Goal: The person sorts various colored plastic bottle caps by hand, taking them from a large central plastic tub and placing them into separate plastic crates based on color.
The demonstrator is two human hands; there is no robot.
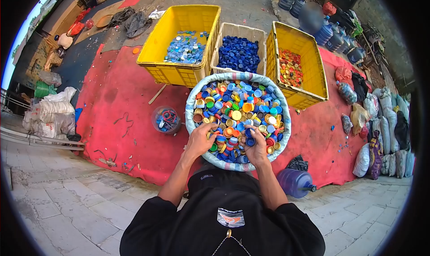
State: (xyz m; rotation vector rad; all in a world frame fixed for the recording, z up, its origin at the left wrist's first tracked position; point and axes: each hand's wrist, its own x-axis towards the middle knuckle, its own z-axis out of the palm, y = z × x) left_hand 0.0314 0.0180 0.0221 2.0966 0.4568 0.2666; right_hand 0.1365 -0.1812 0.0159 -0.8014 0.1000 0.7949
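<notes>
A round basket (287, 121) with a white and blue cloth rim stands in front of me, heaped with mixed bottle caps (236, 115). At its near left side, my left hand (199, 140) reaches over the rim with bent fingers closed among the caps. What those fingers hold, if anything, I cannot make out. On the near right, my right hand (257, 149) is closed on dark blue bottle caps (250, 142), held between thumb and fingers just over the heap. Orange, green, white and yellow caps lie about both hands.
Behind the basket stand a yellow crate (152, 50) of light blue caps, a white crate (220, 30) of dark blue caps and another yellow crate (309, 43) of orange-red caps. A clear tub (165, 120) sits left; a water jug (293, 183) lies right. Sacks (389, 128) line the right.
</notes>
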